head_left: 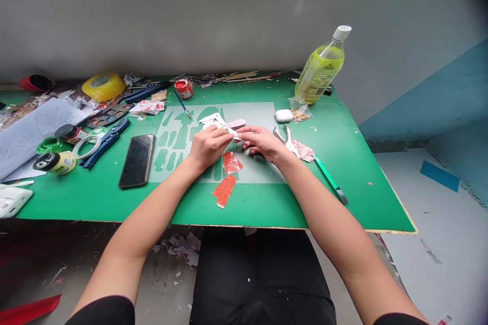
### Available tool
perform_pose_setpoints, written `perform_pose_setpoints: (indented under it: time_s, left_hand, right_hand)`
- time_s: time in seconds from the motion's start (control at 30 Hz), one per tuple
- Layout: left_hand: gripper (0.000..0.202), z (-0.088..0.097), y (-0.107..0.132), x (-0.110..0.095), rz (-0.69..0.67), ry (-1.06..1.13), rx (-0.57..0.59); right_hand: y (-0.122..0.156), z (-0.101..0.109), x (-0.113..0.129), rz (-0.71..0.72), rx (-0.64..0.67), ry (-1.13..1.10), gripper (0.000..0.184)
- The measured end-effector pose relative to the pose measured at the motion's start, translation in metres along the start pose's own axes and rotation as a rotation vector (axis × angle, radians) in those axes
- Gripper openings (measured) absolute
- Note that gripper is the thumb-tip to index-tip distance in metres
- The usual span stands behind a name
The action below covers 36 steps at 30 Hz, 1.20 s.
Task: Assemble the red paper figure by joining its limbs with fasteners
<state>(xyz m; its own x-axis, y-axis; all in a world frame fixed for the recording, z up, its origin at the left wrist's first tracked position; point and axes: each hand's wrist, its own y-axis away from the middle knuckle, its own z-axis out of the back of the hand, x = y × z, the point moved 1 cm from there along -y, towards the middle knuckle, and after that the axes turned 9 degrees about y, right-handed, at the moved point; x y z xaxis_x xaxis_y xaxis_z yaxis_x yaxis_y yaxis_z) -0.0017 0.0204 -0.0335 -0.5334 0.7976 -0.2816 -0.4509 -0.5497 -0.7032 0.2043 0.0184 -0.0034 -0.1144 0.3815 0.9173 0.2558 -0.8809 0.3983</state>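
My left hand (209, 147) and my right hand (263, 143) meet over the middle of the table, fingers closed on a small white paper piece (234, 133) between them. Its exact shape is partly covered by my fingers. Just behind lie several white cut pieces (213, 120), and a pale pinkish one (236, 124). Below my hands rest two orange-red painted pieces, one (232, 163) on the sheet and another (224, 191) at its front edge. Under everything is a translucent sheet (259, 172) with cut-out shapes. A silver hole punch or plier (286, 140) lies beside my right wrist.
A phone (136, 161) lies left of the sheet, near paint jars (61, 162), a tape roll (87, 147) and blue-handled tools (105, 143). Behind are a red paint pot (183, 89) and a brush (183, 105). At right stand a drink bottle (321, 68) and a green cutter (330, 179).
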Motion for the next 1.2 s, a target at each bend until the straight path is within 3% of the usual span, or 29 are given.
perform_pose_setpoints:
  time_s: [0.13,0.47,0.53,0.63,0.77,0.87,0.93,1.0,1.1,1.2]
  left_hand:
    - [0.021,0.002,-0.001,0.0,-0.109,-0.077,0.009]
    - [0.023,0.004,-0.003,0.0,0.013,0.056,0.127]
    - [0.022,0.003,-0.003,0.0,0.028,0.057,0.113]
    - [0.019,0.002,-0.002,-0.001,0.066,0.078,0.002]
    - [0.013,0.004,-0.005,-0.003,0.146,0.079,-0.166]
    - [0.01,0.007,-0.009,-0.005,0.152,0.028,-0.225]
    - [0.009,0.006,-0.01,-0.006,0.131,0.009,-0.216]
    - [0.01,0.005,-0.009,-0.006,0.104,0.003,-0.178]
    - [0.014,0.004,-0.007,-0.008,0.104,-0.012,-0.136]
    - [0.034,0.01,-0.009,-0.009,0.201,-0.024,-0.275]
  right_hand:
    - [0.005,0.0,0.006,-0.047,-0.018,-0.012,0.016]
    - [0.004,-0.001,0.0,-0.024,-0.024,-0.004,0.027]
    - [0.002,-0.001,-0.001,-0.016,-0.02,-0.01,0.024]
    - [0.0,0.002,0.0,0.035,0.004,-0.028,0.015]
    - [-0.003,0.005,0.002,0.162,0.097,-0.07,0.028]
    - [-0.007,0.004,0.0,0.436,-0.084,0.108,0.029]
    - [-0.008,0.001,-0.004,0.705,-0.246,0.32,0.028]
    - [-0.01,-0.003,-0.01,0.9,-0.298,0.459,0.024]
    - [-0.012,-0.005,-0.014,0.948,-0.304,0.459,0.014]
    - [-0.011,-0.002,-0.009,0.844,-0.345,0.272,0.015]
